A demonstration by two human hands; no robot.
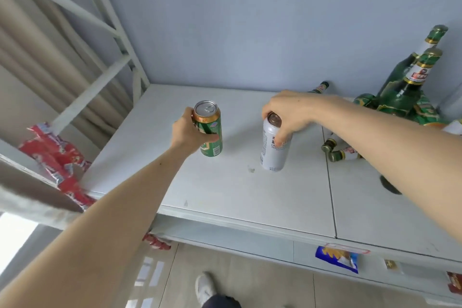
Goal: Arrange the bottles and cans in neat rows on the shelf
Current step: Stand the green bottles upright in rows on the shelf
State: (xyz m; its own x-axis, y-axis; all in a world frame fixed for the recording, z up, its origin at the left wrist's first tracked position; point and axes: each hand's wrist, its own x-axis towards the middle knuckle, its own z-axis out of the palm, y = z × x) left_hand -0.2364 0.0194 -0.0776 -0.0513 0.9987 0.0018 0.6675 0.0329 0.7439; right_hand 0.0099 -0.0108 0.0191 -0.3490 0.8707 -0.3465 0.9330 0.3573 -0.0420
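- The green can (209,130) stands upright on the white shelf (225,190), toward the shelf's left half and roughly midway between its back wall and front edge; the left hand (190,132) grips it around the side, fingers wrapped behind and thumb across the front label.
- Just to the right of the green can, slightly nearer the front edge, the white can (273,147) also stands upright; the right hand (287,112) holds it from above, fingers curled over its top rim and thumb pressing down its side.
- The two cans are apart, not touching, and not quite level with each other, so I judge that a row has barely begun.
- Far to the right of the green can, green bottles (405,90) are bunched together: two stand upright near the wall, while others lie on their sides (342,154) (one more neck (321,87) pokes out behind the right hand). These still need standing and lining up, so most of the task appears left.
- Both forearms reach forward and up over the shelf's front edge, the left from the lower left, the right crossing in from the right above the lying bottles.
- To the left of the green can, beyond the shelf's end, red packets (55,157) sit on another ledge; below the shelf's front edge a blue packet (337,259) hangs.
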